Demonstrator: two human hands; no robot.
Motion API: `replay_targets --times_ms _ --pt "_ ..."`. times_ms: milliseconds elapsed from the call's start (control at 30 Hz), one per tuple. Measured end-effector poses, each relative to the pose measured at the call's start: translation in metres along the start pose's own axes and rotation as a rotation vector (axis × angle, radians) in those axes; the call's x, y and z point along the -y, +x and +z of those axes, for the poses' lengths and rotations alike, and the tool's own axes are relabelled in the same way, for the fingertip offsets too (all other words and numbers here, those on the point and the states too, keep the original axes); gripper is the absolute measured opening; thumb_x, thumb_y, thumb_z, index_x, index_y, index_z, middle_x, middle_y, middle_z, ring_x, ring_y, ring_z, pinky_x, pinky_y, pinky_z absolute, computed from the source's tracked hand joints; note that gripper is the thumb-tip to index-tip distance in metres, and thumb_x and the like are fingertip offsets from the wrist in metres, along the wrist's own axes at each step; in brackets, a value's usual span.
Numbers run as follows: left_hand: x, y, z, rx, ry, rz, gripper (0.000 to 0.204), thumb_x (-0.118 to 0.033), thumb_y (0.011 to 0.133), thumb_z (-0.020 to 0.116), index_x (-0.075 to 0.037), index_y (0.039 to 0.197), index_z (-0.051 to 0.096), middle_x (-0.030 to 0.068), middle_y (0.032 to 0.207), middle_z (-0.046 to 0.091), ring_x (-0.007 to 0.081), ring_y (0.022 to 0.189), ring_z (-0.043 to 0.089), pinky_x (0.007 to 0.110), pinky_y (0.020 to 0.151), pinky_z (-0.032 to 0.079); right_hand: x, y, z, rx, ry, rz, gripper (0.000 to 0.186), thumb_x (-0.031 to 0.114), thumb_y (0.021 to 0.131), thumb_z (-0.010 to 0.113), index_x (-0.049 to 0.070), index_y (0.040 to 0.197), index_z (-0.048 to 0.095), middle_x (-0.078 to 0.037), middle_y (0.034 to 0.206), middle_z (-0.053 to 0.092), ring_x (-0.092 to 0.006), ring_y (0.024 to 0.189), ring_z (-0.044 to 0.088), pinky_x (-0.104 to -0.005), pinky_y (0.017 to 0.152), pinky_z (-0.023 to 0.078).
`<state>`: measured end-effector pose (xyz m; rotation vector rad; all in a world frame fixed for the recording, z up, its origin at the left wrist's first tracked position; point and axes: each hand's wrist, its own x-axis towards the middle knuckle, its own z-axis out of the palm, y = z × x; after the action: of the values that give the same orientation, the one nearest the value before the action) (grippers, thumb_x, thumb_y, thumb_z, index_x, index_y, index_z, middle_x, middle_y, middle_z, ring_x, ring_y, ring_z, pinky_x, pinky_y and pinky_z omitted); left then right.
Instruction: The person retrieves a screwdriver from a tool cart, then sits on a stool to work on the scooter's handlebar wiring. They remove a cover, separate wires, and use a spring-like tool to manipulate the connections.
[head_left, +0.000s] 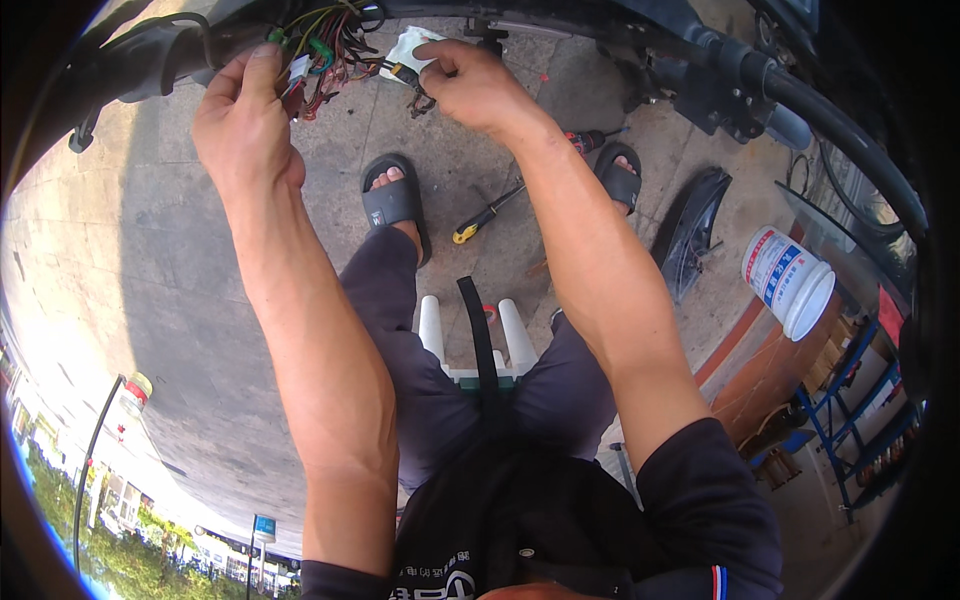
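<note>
At the top of the head view, a tangled bundle of coloured wires (335, 45) hangs from a dark vehicle frame (440, 10). My left hand (245, 125) is closed at the bundle's left side, thumb and fingers pinching wires by a white plug connector (299, 68). A green connector (320, 50) lies among the strands close by. On the other side, my right hand (478, 88) pinches a black cable connector (405, 74) with a yellowish part. Behind that connector is a white sheet or pouch (408, 48), partly covered by my right fingers.
A yellow-and-black-handled tool (478, 220) lies on the paving between my sandalled feet, a red-and-black power tool (585, 140) beyond my right forearm. Rightward are a black curved panel (690, 230), a white bucket (788, 282) and a blue rack (835, 430). White stool legs (431, 325) show below me.
</note>
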<state>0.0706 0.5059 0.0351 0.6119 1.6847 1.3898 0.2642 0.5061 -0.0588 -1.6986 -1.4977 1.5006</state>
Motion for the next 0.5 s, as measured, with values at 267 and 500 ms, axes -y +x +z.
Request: replay_targets --times_ms 267,500 --pt "-0.004 -0.003 0.000 0.044 -0.062 -0.119 0.031 -0.012 0.094 0.069 0.008 0.116 0.059 0.0158 0.104 0.068 0.0253 0.095 0.066 0.040 0.078 0.057 0.009 0.003 0.017 -0.139 0.088 -0.149 0.027 0.019 0.093 0.064 0.004 0.116 0.070 -0.003 0.090 0.069 -0.0107 0.075 0.063 -0.0272 0.069 0.051" --pt "-0.004 -0.003 -0.001 0.033 -0.110 -0.094 0.023 -0.009 0.091 0.070 0.009 0.104 0.063 0.0143 0.088 0.069 0.0211 0.072 0.069 0.029 0.060 0.055 0.050 -0.013 0.014 -0.096 0.394 -0.161 0.025 0.023 0.094 0.067 0.006 0.111 0.070 -0.002 0.093 0.070 -0.0083 0.073 0.060 -0.0243 0.066 0.050"
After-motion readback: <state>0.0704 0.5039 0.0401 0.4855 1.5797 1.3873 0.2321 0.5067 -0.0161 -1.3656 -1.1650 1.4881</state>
